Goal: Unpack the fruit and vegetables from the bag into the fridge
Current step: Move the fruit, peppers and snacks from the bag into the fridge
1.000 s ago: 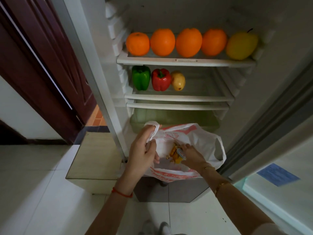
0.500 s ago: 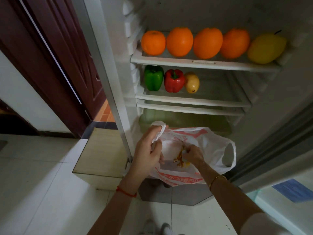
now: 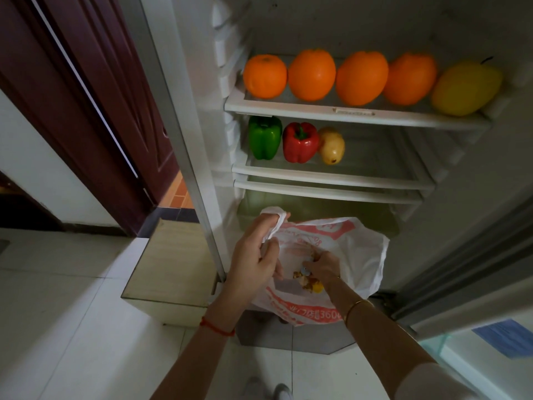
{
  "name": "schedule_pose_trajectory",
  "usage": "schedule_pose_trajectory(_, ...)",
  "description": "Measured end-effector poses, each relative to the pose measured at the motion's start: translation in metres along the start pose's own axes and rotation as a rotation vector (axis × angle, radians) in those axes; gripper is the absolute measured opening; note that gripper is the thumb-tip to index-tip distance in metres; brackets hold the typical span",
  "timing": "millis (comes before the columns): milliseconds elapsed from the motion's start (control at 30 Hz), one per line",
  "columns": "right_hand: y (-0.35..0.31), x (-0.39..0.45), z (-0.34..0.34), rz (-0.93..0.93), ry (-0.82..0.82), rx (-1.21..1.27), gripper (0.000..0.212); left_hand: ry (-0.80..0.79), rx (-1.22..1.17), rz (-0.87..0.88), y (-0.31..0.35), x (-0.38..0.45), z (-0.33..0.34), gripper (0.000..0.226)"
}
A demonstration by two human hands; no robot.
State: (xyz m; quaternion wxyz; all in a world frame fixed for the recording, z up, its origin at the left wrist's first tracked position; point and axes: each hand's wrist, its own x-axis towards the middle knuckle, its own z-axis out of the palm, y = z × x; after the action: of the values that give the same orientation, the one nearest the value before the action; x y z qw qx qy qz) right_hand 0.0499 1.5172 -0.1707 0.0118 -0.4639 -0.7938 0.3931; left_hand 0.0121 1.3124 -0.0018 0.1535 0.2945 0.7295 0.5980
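Left hand: the left hand (image 3: pixel 253 255) gripped the handle of the bag (image 3: pixel 357 249), fingers curled round the bunched plastic.
Right hand: the right hand (image 3: pixel 324 265) was inside the bag's mouth, fingers closed on a small brownish item (image 3: pixel 302 277); what it was could not be told.
Bag: held open near the fridge (image 3: pixel 202 82), below its shelves.
Top shelf (image 3: pixel 317 108): four oranges (image 3: pixel 312 74) and a yellow fruit (image 3: pixel 465 88) at far right.
Middle shelf (image 3: pixel 331 176): green pepper (image 3: pixel 264 137), red pepper (image 3: pixel 300 142), potato (image 3: pixel 332 145), side by side at left.

Thin crinkled plastic bag (image 3: pixel 357 249), glossy smooth peppers (image 3: pixel 300 142), glossy oranges (image 3: pixel 311 75), white plastic shelves (image 3: pixel 331 114), glossy floor tiles (image 3: pixel 57 327)
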Motion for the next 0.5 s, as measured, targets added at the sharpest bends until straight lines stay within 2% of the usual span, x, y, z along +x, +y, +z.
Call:
schedule_pose_trajectory(367,-0.011,-0.004,0.011,-0.093,-0.036,-0.03,0.049,0.004,-0.002,0.031,-0.001,0.006,-0.007,0.051)
schedule_pose_trajectory(500,-0.016,-0.004,0.024,-0.079,-0.037,-0.164,0.058,0.005,-0.016,0.017,-0.002,0.008,-0.011,0.052)
